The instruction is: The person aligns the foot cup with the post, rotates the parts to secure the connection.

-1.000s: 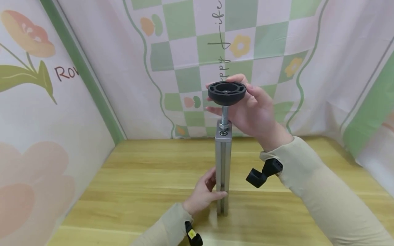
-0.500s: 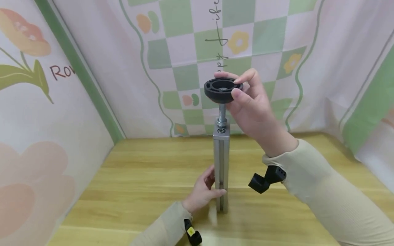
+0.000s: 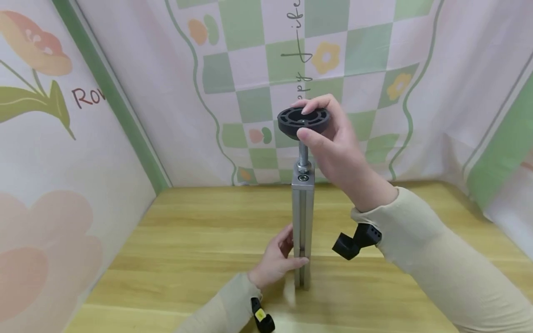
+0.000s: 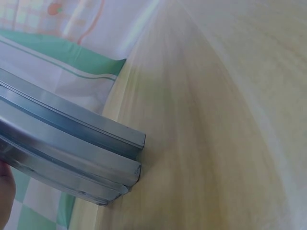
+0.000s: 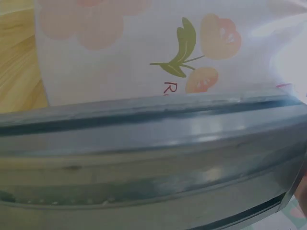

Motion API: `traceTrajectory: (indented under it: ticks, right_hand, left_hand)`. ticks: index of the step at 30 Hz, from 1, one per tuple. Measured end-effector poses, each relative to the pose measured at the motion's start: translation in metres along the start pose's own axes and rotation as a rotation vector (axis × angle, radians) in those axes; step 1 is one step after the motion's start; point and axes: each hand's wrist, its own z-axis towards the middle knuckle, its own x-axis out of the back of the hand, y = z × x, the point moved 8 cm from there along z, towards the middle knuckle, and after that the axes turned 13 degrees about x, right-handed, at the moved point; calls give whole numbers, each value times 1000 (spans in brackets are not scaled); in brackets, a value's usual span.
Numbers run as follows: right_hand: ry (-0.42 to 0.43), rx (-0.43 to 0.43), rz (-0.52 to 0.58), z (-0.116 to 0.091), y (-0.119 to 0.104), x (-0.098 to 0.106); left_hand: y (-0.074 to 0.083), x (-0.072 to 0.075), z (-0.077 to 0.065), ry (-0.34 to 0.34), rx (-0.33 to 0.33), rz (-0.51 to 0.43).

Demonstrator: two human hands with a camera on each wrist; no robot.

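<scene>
A grooved aluminium profile point(image 3: 303, 222) stands upright on the table, its lower end also seen in the left wrist view. My left hand point(image 3: 274, 264) grips it low down, thumb across the near face. From the end plate on top rises a threaded rod point(image 3: 303, 153) with a nut at its base; a bolt head point(image 3: 303, 178) sits beside it. The rod carries a black round levelling foot point(image 3: 288, 124), hollow side up. Its rim is pinched by my right hand point(image 3: 343, 155), thumb in front and a finger over the top. The right wrist view shows mostly the profile point(image 5: 144, 153).
The wood-grain table point(image 3: 200, 240) extends around the profile. Behind it hangs a checkered fabric point(image 3: 283, 60), and a flower-printed sheet point(image 3: 83, 152) closes off the left side. Black camera mounts point(image 3: 357, 240) sit on both wrists.
My right hand has moved from beside and behind the foot to a pinch on its rim, its thumb and finger shifting leftward around it. The left hand keeps its grip on the profile.
</scene>
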Motion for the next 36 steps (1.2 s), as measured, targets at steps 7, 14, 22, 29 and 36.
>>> traceTrajectory:
  ticks: [7,14,22,29,36]
  right_hand:
    - [-161,-161,481,-1,12,-10]
    - [-174,-337,374,-1,22,-15]
    - [-172,-344,388,-1,21,-17]
    - [-180,-296,379,-3,18,-13]
    - [-168,-258,362,-4,15,-9]
  left_hand:
    - [0,2,-1,13,-3,-7]
    - [-1,4,-5,27,20,-9]
    - [0,3,-4,28,9,-7]
    - [-2,1,-3,9,29,-7]
    - [-1,-1,-2,13,6,-10]
